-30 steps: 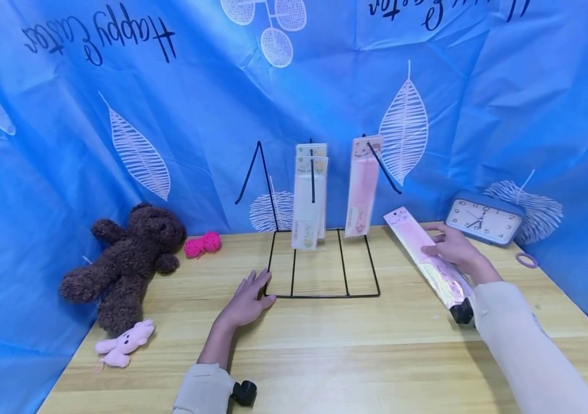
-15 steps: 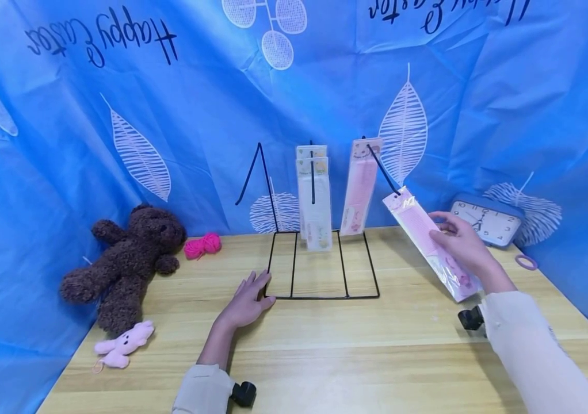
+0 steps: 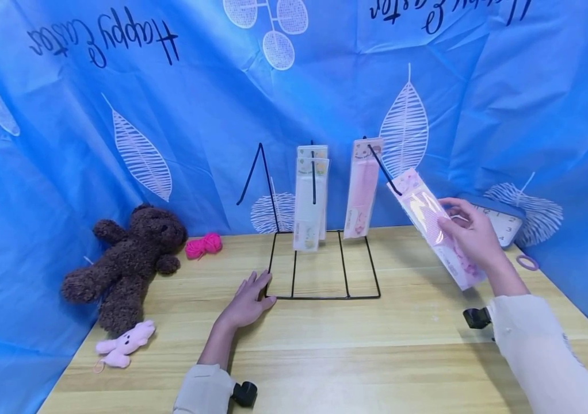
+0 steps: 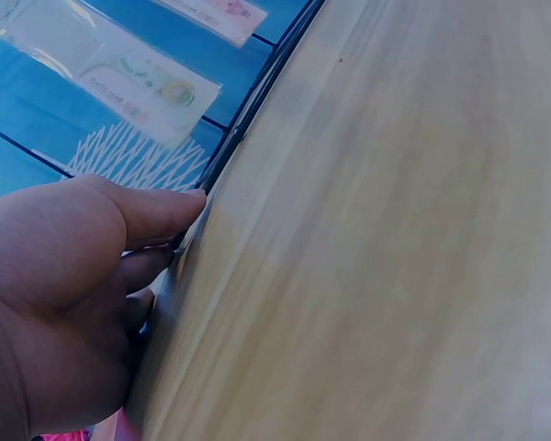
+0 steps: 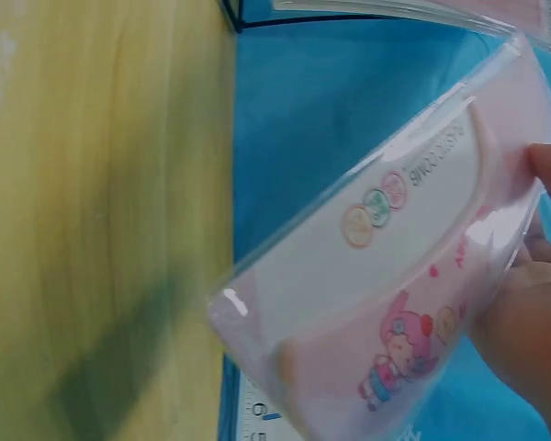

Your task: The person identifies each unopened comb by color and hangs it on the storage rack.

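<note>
My right hand (image 3: 475,236) pinches a pink packaged comb (image 3: 431,224) by its edge, the packet tilted in the air at the right. In the head view the packet's top overlaps the tip of the right hook of a black wire rack (image 3: 320,297); whether the hook passes through it I cannot tell. The right wrist view shows the packet's lower end with a printed cartoon figure. My left hand (image 3: 244,302) holds the rack's front left corner, thumb (image 4: 179,211) against the bar. Green-and-white packaged combs (image 3: 305,201) hang on the middle hook; a pink packaged comb (image 3: 361,190) hangs on the right one.
Behind my right hand stands a blue clock (image 3: 506,224), partly covered, with a purple ring (image 3: 527,263) near it. At the left lie a brown teddy bear (image 3: 133,259), pink yarn (image 3: 203,245) and a small pink plush (image 3: 125,345). A blue cloth (image 3: 211,115) hangs behind.
My right hand has raised the pink packaged comb from near the tabletop up to the right hook's tip. The hanging packets swing slightly. My left hand has stayed at the rack corner.
</note>
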`<action>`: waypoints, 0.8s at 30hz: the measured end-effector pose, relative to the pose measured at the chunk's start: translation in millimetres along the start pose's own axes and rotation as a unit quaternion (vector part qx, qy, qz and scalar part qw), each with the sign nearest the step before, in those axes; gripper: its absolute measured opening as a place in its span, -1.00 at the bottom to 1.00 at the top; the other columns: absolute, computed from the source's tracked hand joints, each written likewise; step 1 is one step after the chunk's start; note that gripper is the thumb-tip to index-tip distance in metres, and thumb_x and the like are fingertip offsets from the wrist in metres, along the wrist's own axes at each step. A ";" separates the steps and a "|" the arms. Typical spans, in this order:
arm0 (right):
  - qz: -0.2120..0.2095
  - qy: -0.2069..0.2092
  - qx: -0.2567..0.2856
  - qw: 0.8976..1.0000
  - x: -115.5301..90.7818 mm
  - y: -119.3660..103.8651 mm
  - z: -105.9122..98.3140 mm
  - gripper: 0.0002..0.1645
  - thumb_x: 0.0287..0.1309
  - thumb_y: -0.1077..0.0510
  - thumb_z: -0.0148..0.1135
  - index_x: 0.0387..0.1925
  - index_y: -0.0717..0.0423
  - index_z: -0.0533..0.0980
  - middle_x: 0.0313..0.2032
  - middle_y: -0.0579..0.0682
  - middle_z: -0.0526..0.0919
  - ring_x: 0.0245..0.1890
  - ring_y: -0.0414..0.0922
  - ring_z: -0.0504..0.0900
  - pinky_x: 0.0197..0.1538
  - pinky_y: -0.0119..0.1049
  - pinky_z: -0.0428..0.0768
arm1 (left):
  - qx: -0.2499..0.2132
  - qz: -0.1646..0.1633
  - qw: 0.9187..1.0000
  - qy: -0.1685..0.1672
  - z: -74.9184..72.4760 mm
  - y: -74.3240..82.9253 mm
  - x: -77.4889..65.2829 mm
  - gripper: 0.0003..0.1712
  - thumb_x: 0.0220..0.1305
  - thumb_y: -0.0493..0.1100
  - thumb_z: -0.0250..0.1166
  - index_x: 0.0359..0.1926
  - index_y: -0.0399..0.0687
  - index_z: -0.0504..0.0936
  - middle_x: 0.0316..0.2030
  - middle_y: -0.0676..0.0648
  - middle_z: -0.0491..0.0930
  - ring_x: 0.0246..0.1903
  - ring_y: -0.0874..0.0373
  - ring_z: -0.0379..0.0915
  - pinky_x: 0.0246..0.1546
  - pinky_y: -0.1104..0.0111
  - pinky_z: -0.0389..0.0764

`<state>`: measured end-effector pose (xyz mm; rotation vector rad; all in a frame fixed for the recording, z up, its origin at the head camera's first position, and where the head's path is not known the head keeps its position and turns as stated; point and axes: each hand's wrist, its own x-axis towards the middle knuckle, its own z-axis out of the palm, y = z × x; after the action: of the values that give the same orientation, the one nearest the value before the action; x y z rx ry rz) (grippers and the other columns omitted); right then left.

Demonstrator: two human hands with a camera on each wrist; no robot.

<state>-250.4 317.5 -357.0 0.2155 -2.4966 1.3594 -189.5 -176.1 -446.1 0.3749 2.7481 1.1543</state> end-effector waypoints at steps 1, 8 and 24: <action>-0.001 0.007 0.006 1.000 -0.6 -1.8 -0.5 -0.41 0.46 0.03 0.18 0.42 0.07 0.36 0.02 0.05 0.49 -0.15 -0.50 0.55 -0.21 -0.59 0.57 | 0.000 0.001 1.000 0.000 0.0 -0.2 0.2 -0.31 0.47 -0.19 0.19 0.51 -0.34 0.22 0.53 -0.29 0.09 0.56 -0.26 -0.33 0.53 -0.06 -0.31; -0.034 0.033 0.034 0.998 -3.1 -15.7 -0.8 -0.46 0.46 0.09 0.18 0.38 0.07 0.39 -0.08 -0.13 0.52 -0.17 -0.47 0.61 -0.26 -0.54 0.61 | 0.002 0.004 1.000 0.001 -0.7 -0.1 1.4 -0.31 0.48 -0.19 0.19 0.51 -0.35 0.21 0.53 -0.29 0.08 0.56 -0.25 -0.33 0.52 -0.07 -0.32; -0.127 0.075 0.081 0.986 -16.1 -54.6 -5.7 -0.52 0.40 0.31 0.15 0.32 0.22 0.43 -0.09 -0.15 0.59 -0.15 -0.31 0.66 -0.16 -0.55 0.60 | 0.005 0.006 1.000 0.001 0.2 0.0 1.5 -0.31 0.47 -0.20 0.19 0.50 -0.36 0.21 0.53 -0.31 0.09 0.55 -0.27 -0.31 0.53 -0.06 -0.31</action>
<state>-219.6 292.5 -315.7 0.4336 -2.1536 1.4133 -190.8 -175.6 -446.4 0.3933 2.7588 1.1444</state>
